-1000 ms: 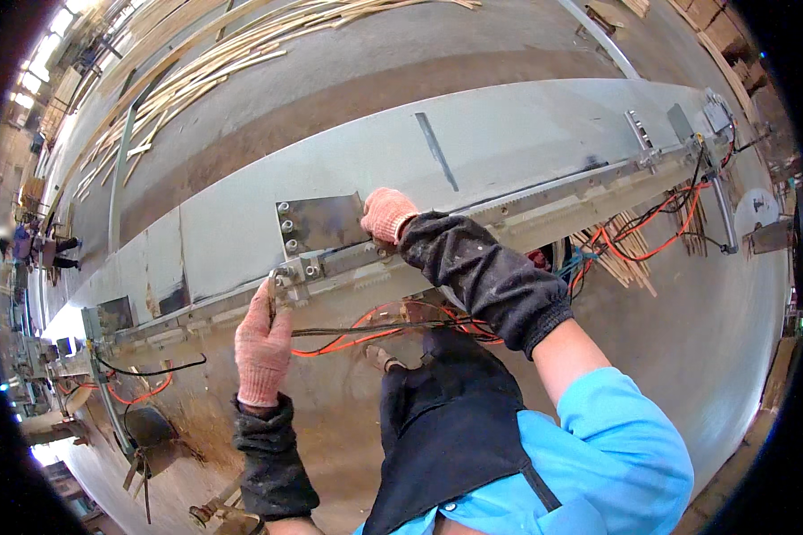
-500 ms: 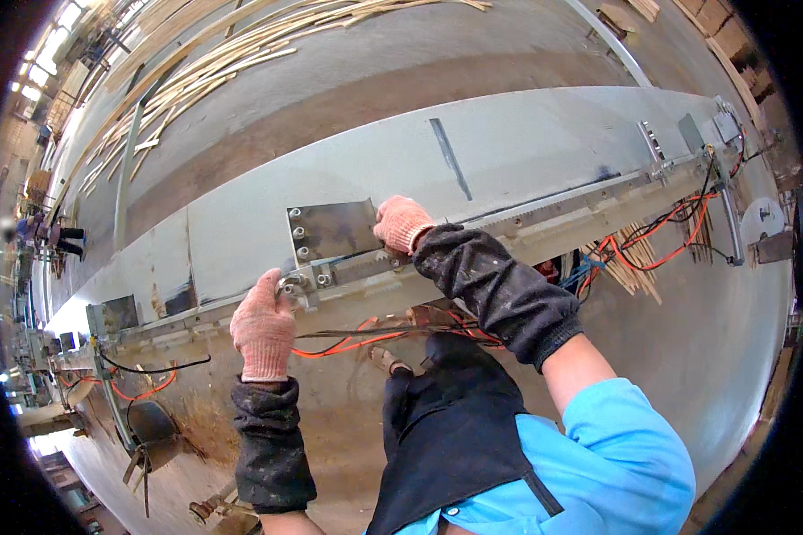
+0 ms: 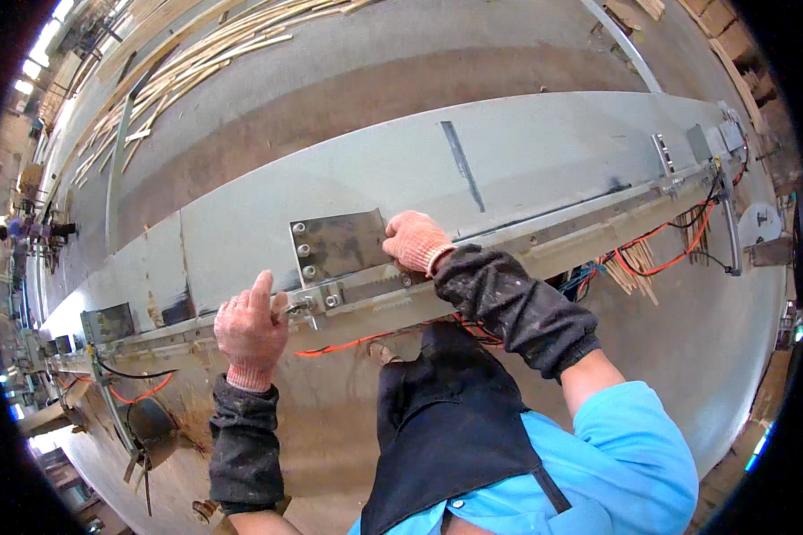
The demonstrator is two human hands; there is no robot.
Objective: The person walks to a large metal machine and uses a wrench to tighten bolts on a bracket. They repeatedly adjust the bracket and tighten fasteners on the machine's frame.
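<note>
A dark, stained metal plate with several bolts along its left edge lies on the long pale-grey table. My right hand, in a pink knit glove, is closed at the plate's right end; its fingertips are partly hidden. Below the plate's lower left corner, a shiny metal fitting with bolts sits on the rail. My left hand, also gloved, is beside that fitting, index finger pointing up and thumb close to the metal. Whether the thumb touches it is hard to make out.
Orange and black cables hang under the rail. Loose wooden strips lie on the floor beyond the table. A second dark plate is at the table's left, and a slotted bracket stands toward the right.
My left hand has shifted left, off the fitting, and its index finger has straightened. My right hand stays at the plate's right end. The whole view has shifted slightly.
</note>
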